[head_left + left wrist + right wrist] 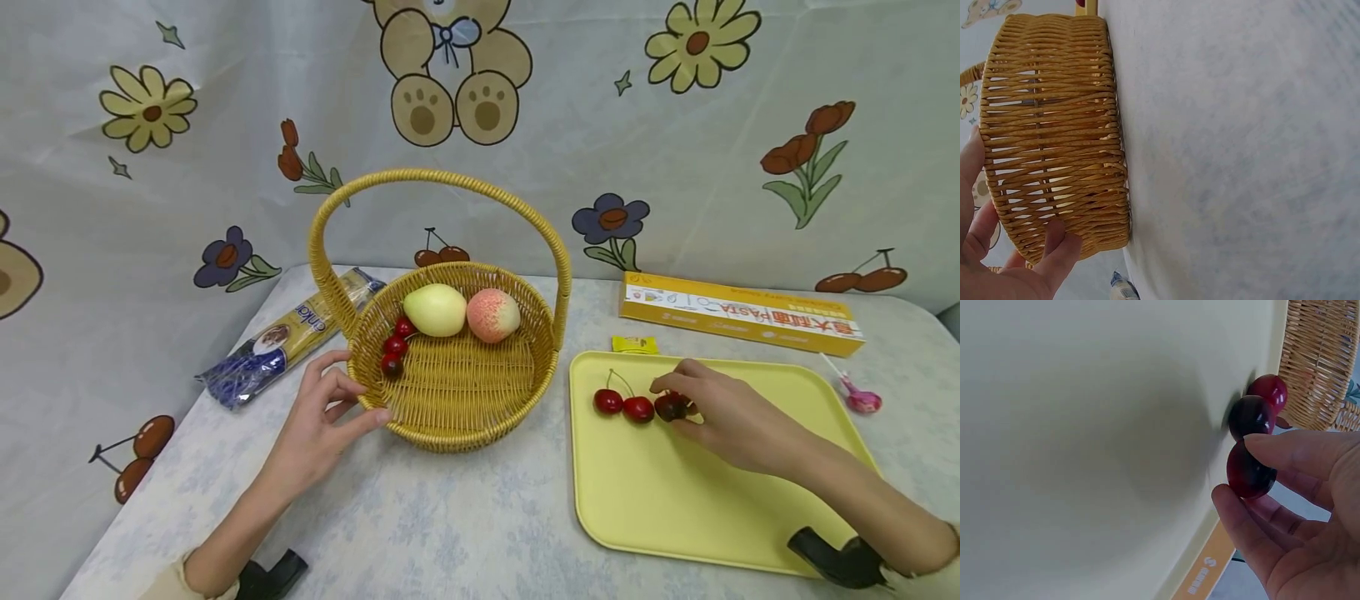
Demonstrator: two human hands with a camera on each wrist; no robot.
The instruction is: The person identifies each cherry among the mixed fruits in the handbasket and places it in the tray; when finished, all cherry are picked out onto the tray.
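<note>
A wicker basket (pixel 450 437) with a tall hoop handle holds a pale yellow pear (pixel 435 310), a pink peach (pixel 492 315) and several red cherries (pixel 394 344). My left hand (pixel 318 425) grips its near left rim; in the left wrist view, fingertips (pixel 1063 247) press against the woven outer wall (pixel 1054 144). Over the yellow tray (pixel 675 500), my right hand (pixel 731 417) pinches a dark cherry (pixel 1249 470) between thumb and fingers. Two more cherries (pixel 622 406), with joined stems, lie just left of it on the tray.
Left of the basket lies a blue and gold pasta packet (pixel 292 333). Behind the tray are a long yellow pasta box (pixel 738 317) and a small yellow wrapper (pixel 634 344). A pink lollipop (pixel 862 400) sits by the tray's right edge. A printed cloth (pixel 570 108) hangs behind.
</note>
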